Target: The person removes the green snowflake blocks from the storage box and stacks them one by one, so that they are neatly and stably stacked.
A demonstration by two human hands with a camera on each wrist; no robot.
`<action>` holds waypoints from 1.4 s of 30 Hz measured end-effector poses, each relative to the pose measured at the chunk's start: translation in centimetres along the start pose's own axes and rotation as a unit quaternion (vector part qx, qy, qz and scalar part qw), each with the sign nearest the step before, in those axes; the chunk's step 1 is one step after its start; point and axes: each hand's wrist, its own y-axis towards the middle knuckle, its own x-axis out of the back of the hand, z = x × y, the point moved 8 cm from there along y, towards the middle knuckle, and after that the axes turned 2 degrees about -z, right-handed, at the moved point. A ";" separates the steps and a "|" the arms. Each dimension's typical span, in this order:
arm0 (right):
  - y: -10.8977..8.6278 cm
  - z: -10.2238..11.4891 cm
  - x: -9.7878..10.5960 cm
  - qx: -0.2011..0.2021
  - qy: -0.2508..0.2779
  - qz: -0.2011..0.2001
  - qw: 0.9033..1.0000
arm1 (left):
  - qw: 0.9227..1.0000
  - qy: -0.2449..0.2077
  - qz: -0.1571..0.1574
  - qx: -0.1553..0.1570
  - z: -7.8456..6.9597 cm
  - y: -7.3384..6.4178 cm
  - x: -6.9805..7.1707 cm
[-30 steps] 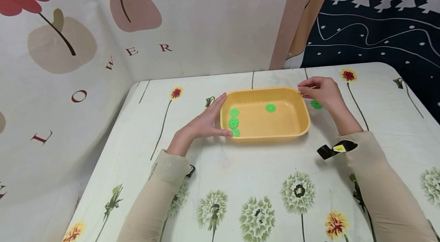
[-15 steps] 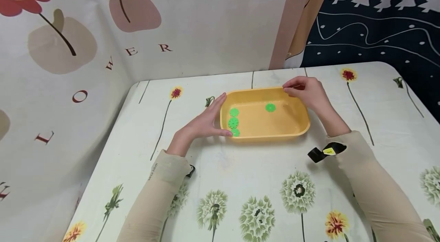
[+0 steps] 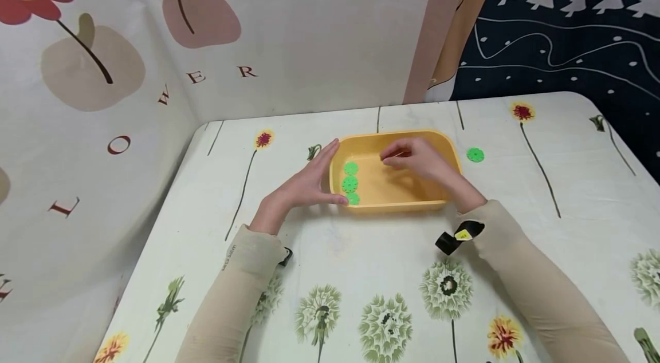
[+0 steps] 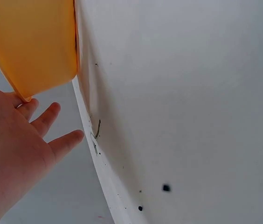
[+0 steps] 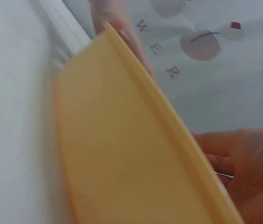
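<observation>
My left hand [image 3: 308, 182] rests at the left end of a yellow plastic tray [image 3: 397, 206], thumb at the near rim and fingers spread toward the back. In the left wrist view its fairly straight fingertips touch the rim. My right hand [image 3: 420, 160] hovers over the tray with fingers bent and fingertips close together. Whether anything sits between them is hidden. Inside, green notched plastic discs line the left side: an upper disc [image 3: 351, 168], a middle disc [image 3: 350, 184] and a lower disc [image 3: 353, 198]. The right wrist view shows the tray's outer wall [image 5: 117, 140] covering the fingertips.
Another green disc [image 3: 475, 155] lies on the tablecloth just right of the tray. The floral tablecloth [image 3: 340, 254] spreads around it. A printed curtain [image 3: 319, 54] hangs behind the table, with a dark cloth [image 3: 562, 59] at the back right.
My right hand has moved left from beside the tray's far right corner to over its inside. It now covers the spot where a single green disc showed. The left hand stays put.
</observation>
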 end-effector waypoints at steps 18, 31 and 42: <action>-0.9 1.9 -8.9 0.059 -0.011 0.268 0.961 | 1.000 0.001 0.007 -0.009 -0.2 0.2 0.0; -0.5 2.1 -8.4 0.065 -0.002 0.245 0.967 | 1.000 -0.002 0.002 -0.006 -0.1 0.2 0.4; -0.2 1.3 -7.9 0.012 0.023 0.203 0.979 | 1.000 -0.004 0.005 -0.001 0.0 0.0 0.1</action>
